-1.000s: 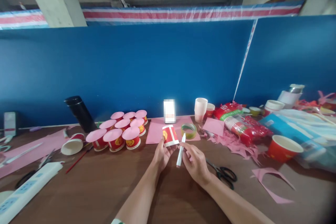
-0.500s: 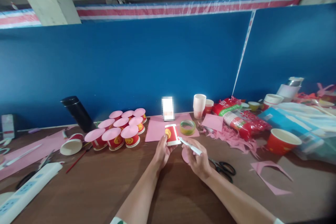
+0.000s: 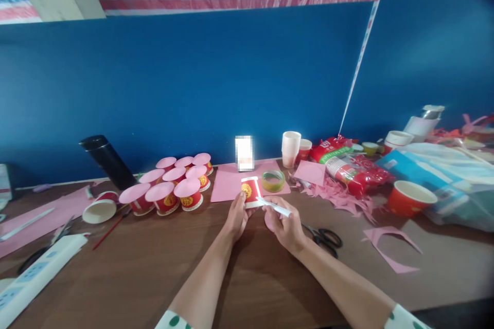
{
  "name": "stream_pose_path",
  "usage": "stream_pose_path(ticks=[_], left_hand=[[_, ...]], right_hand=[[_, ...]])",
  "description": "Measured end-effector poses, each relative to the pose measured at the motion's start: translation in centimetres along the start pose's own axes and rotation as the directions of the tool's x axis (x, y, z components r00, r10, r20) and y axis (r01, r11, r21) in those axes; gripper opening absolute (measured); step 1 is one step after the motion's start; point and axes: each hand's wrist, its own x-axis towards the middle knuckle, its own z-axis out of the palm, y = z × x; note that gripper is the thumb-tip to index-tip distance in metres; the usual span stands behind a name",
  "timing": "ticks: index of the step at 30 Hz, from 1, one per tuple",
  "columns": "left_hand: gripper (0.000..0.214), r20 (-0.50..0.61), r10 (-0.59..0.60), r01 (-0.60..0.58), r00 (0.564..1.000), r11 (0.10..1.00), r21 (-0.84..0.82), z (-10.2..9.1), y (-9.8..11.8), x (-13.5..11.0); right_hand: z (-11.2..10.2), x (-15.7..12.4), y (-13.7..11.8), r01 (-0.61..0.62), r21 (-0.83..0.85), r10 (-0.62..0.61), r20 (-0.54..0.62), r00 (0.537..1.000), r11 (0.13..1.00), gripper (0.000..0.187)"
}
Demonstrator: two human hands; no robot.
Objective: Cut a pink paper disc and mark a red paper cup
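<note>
My left hand (image 3: 236, 216) is closed around a red paper cup (image 3: 250, 191) with a gold emblem and white edges, tilted above the table. In my right hand (image 3: 288, 222) is a slim white pen-like tool (image 3: 278, 207); its exact kind is unclear. The tool's tip lies at the cup's side, close to a white strip; whether it touches I cannot tell. Partly hidden by my right hand is a pink paper disc (image 3: 268, 222). Behind the cup are a roll of tape (image 3: 272, 181) and a pink paper sheet (image 3: 226, 185).
Several upturned red cups topped with pink discs (image 3: 187, 188) stand at left, near a black flask (image 3: 108, 163) and a power strip (image 3: 42, 277). To the right are black scissors (image 3: 330, 239), pink scraps (image 3: 389, 252), stacked white cups (image 3: 290, 149) and a red package (image 3: 343, 164).
The tool's tip has shifted slightly left, further over the cup's side. My left hand still holds the cup. The whole view has tilted down a little.
</note>
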Motion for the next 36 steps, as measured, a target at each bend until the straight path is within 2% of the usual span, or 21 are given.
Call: stream_pose_path(ticks=[15, 36], left_hand=[[0.028, 0.017, 0.002, -0.002, 1.0, 1.0, 0.019, 0.03, 0.02, -0.02], [0.029, 0.0, -0.019, 0.019, 1.0, 1.0, 0.016, 0.04, 0.04, 0.0]], right_hand=[[-0.06, 0.11, -0.05, 0.009, -0.038, -0.008, 0.031, 0.999, 0.999, 0.018], [-0.12, 0.18, -0.09, 0.005, -0.029, -0.005, 0.013, 1.0, 1.0, 0.017]])
